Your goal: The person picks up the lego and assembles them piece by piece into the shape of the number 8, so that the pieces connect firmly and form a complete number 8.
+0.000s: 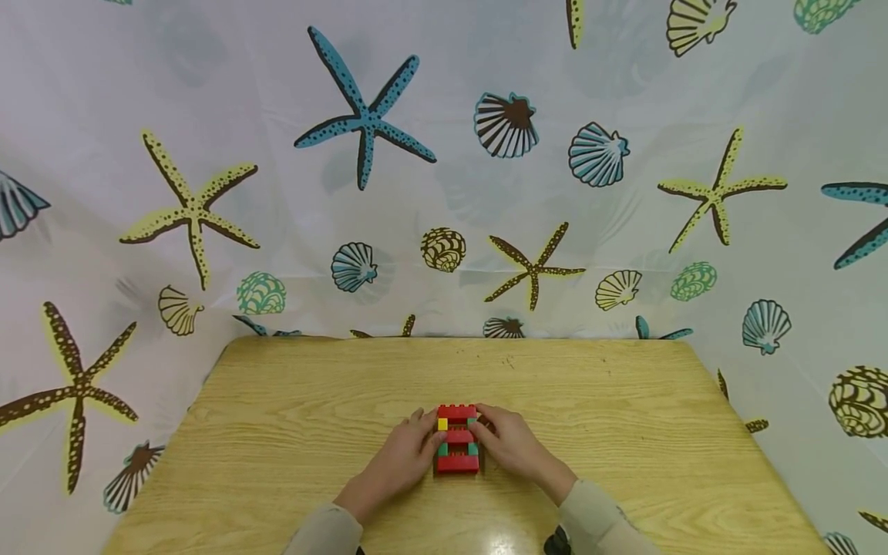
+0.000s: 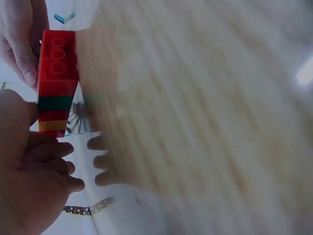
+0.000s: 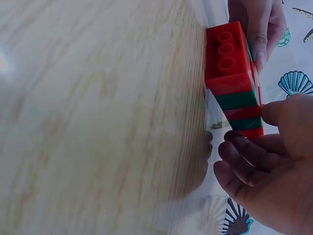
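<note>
On the wooden table, a ladder-shaped toy brick structure [image 1: 458, 464] lies between both hands. It has three long red bricks, with small green bricks [image 1: 473, 449] and one yellow brick [image 1: 442, 424] joining them at the sides. From the left, my left hand [image 1: 405, 447] grips its far part, thumb against the side and fingers toward the far corner. My right hand [image 1: 513, 443] holds the opposite side in the same way. Round studs show on the near red brick [image 3: 227, 58] in the right wrist view. The undersides of the bricks are hidden.
The wooden table [image 1: 312, 401] stretches around the hands to either side. Behind it and at both sides hangs a white cloth [image 1: 444, 193] printed with starfish and shells. A bright light reflection lies near the table's front edge.
</note>
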Tool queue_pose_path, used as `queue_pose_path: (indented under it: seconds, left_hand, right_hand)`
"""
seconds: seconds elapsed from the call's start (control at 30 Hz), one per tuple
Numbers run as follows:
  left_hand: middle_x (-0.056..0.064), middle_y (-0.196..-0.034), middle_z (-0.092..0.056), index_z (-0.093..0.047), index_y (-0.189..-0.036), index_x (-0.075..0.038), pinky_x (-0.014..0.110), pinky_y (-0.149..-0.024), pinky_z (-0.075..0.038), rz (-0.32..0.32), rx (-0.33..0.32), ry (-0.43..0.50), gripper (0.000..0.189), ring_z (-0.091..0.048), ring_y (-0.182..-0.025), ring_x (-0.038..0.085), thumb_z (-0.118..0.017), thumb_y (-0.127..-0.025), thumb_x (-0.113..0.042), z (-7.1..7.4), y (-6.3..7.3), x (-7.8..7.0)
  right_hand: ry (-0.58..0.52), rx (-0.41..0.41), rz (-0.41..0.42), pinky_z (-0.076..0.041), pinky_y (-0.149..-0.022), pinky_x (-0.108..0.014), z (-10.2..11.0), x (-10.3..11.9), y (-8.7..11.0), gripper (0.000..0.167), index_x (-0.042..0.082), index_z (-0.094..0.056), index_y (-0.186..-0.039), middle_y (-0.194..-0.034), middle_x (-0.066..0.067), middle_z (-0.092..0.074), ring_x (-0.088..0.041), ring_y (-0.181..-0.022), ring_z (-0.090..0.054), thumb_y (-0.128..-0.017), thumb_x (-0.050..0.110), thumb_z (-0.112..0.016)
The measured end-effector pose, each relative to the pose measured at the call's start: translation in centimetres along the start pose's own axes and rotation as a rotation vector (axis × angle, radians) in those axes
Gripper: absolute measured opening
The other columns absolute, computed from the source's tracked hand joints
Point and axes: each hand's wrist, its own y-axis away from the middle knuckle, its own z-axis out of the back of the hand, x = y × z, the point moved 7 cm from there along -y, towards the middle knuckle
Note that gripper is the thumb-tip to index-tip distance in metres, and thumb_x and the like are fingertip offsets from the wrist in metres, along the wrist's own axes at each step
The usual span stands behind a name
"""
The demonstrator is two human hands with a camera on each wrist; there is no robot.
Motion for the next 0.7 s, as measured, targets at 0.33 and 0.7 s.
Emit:
queue_pose_path:
  seconds: [0.33,0.7]
  left_hand:
    - [0.03,-0.155,-0.05,-0.048,-0.152,0.01,0.074,-0.12,-0.024,-0.021,0.023,-0.042,0.052,-0.032,-0.151,0.059,-0.046,-0.114,-0.027,-0.81,0.24,0.36]
    - [0.031,-0.159,-0.045,-0.045,-0.154,0.009,0.071,-0.124,-0.02,0.03,0.035,-0.076,0.057,-0.028,-0.154,0.056,-0.045,-0.114,-0.032,-0.15,-0.03,0.73]
  right_hand:
    - [0.08,0.017,0.029,-0.056,-0.092,-0.048,-0.52,-0.13,-0.13,0.044,-0.012,-0.059,-0.14,-0.118,-0.021,-0.069,-0.029,-0.105,-0.066,-0.111,0.021,-0.053]
    - [0.038,0.054,-0.06,-0.055,-0.09,-0.044,0.08,-0.77,-0.54,0.049,-0.008,-0.057,-0.145,-0.119,-0.018,-0.067,-0.022,-0.1,-0.064,-0.112,0.028,-0.053]
